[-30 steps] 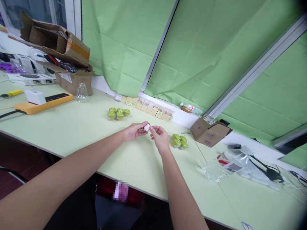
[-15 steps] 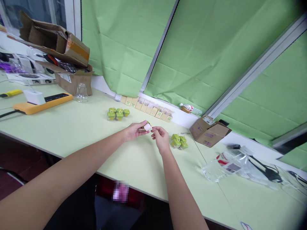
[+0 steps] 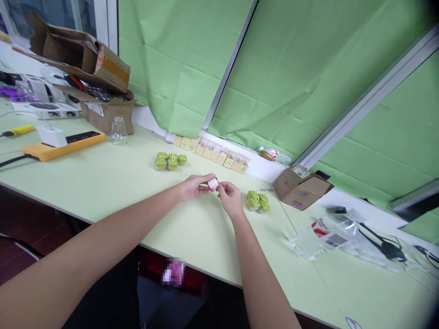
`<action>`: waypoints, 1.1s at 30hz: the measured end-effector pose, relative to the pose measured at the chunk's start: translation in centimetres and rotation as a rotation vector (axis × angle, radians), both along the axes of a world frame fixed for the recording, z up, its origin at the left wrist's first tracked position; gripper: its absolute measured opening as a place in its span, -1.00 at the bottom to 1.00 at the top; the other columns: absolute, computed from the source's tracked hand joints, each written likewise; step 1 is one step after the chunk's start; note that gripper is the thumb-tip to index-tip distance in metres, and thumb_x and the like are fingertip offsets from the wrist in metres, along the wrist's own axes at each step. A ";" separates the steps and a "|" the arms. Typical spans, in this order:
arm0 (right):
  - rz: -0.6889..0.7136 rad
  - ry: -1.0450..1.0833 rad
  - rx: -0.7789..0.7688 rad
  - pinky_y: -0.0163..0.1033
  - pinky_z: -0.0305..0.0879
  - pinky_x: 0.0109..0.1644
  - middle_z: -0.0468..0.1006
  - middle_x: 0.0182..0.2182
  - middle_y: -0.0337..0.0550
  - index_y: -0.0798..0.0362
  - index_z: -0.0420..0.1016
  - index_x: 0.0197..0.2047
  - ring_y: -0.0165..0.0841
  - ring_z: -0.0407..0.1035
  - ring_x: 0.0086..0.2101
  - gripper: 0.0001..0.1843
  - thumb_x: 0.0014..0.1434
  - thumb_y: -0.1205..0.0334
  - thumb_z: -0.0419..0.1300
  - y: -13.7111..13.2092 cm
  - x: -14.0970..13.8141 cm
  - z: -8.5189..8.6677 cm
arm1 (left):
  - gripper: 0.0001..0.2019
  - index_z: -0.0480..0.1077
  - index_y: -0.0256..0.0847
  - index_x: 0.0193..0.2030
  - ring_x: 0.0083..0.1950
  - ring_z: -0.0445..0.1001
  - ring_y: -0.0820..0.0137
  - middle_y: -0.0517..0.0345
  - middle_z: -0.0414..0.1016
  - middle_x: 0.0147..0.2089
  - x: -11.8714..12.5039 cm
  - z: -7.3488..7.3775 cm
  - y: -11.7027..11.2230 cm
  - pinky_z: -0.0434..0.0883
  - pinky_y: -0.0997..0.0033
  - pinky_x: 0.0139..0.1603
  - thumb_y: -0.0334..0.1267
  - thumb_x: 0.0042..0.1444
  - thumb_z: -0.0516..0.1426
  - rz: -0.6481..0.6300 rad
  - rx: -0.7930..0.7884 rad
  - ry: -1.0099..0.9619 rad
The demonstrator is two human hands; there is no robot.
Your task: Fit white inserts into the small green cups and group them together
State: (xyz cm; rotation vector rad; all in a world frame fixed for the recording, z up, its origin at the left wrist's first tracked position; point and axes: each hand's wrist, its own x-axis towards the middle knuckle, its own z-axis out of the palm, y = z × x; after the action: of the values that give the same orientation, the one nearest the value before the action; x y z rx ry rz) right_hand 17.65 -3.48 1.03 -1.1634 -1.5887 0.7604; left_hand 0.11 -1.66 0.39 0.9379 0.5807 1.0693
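Observation:
A small green container with a pale pinkish-white face [image 3: 213, 183] is gripped between the thumb and fingers of my left hand [image 3: 192, 188], above the table. My right hand [image 3: 230, 197] is closed in a pinch at the right edge of this container; what lies between its fingertips is too small to make out. Left of my hands stands a cluster of small green containers [image 3: 172, 161] with clear bottoms and yellowish loops on top. Another such cluster [image 3: 258, 201] sits just right of my right hand.
A row of small tan boxes [image 3: 219, 156] lines the wall. At left are an orange power strip [image 3: 75, 145], a clear plastic cup [image 3: 118, 131] and stacked cardboard boxes [image 3: 106, 114]. A carton [image 3: 300, 188] and a large plastic bottle [image 3: 318, 235] lie at right.
My right fingertips have moved in against the edge of the container in my left hand. The whole view has shifted slightly.

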 end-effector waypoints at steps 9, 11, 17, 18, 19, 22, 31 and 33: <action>0.049 0.175 -0.181 -0.27 0.40 -0.42 0.59 -0.31 -0.18 0.00 0.56 -0.27 -0.37 0.44 -0.43 -0.67 0.02 -0.07 0.25 0.1 0.6 0.7 | -0.65 0.60 -0.30 -0.34 -0.38 0.47 0.41 0.07 0.57 -0.39 0.8 -1.4 0.1 0.38 0.43 -0.34 -0.05 -0.17 0.41 0.082 0.309 0.383; 0.100 0.140 -0.221 -0.25 0.44 -0.38 0.58 -0.40 -0.21 0.02 0.56 -0.33 -0.37 0.44 -0.44 -0.66 -0.07 -0.05 0.36 0.1 0.5 0.6 | -0.64 0.60 -0.28 -0.30 -0.41 0.45 0.42 0.12 0.56 -0.41 1.1 -1.8 0.0 0.36 0.43 -0.36 -0.07 -0.19 0.41 0.083 0.373 0.425; 0.093 0.272 -0.318 -0.19 0.49 -0.26 0.58 -0.44 -0.19 0.07 0.54 -0.39 -0.36 0.47 -0.42 -0.61 -0.14 -0.07 0.43 0.4 0.7 0.2 | -0.54 0.51 -0.27 -0.19 -0.31 0.51 0.39 0.08 0.56 -0.33 1.3 -1.5 -0.2 0.39 0.42 -0.29 -0.13 -0.24 0.45 0.154 0.269 0.324; 0.094 0.310 -0.327 -0.18 0.50 -0.25 0.58 -0.44 -0.18 0.07 0.53 -0.40 -0.35 0.47 -0.42 -0.59 -0.14 -0.09 0.43 0.5 0.7 0.1 | -0.53 0.50 -0.27 -0.18 -0.30 0.51 0.39 0.07 0.56 -0.32 1.3 -1.4 -0.1 0.40 0.42 -0.29 -0.12 -0.23 0.45 0.156 0.259 0.317; 0.094 0.344 -0.332 -0.17 0.50 -0.25 0.58 -0.45 -0.17 0.07 0.52 -0.40 -0.35 0.48 -0.42 -0.58 -0.14 -0.10 0.42 0.5 0.7 0.1 | -0.52 0.50 -0.27 -0.17 -0.30 0.51 0.39 0.06 0.57 -0.31 1.3 -1.4 -0.1 0.40 0.42 -0.29 -0.11 -0.23 0.45 0.156 0.258 0.311; 0.104 0.413 -0.339 -0.15 0.50 -0.23 0.58 -0.45 -0.16 0.07 0.50 -0.42 -0.33 0.48 -0.40 -0.58 -0.14 -0.10 0.43 0.5 0.8 0.1 | -0.48 0.51 -0.28 -0.14 -0.23 0.53 0.35 0.01 0.59 -0.23 1.2 -1.5 0.2 0.46 0.33 -0.17 -0.13 -0.26 0.46 0.144 0.299 0.284; 0.129 0.580 -0.393 -0.18 0.50 -0.21 0.61 -0.39 -0.16 0.06 0.51 -0.42 -0.34 0.47 -0.36 -0.71 -0.12 0.07 0.44 0.8 1.1 0.0 | -0.42 0.53 -0.30 -0.01 -0.12 0.54 0.30 -0.05 0.60 -0.13 1.2 -1.6 0.6 0.47 0.22 0.04 -0.12 -0.21 0.44 0.174 0.429 0.298; 0.129 0.591 -0.414 -0.20 0.49 -0.19 0.61 -0.39 -0.16 0.07 0.52 -0.41 -0.35 0.47 -0.36 -0.75 -0.09 0.13 0.42 0.7 1.0 0.0 | -0.41 0.51 -0.32 0.01 -0.13 0.54 0.30 -0.06 0.59 -0.12 1.3 -1.5 0.6 0.48 0.21 0.02 -0.11 -0.18 0.43 0.173 0.435 0.311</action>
State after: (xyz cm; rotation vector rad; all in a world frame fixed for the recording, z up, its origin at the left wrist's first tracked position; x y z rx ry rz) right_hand 18.70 -2.74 1.06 -0.9909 -1.0388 1.4181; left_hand 1.41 -1.11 -1.14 1.4727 0.7085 1.2414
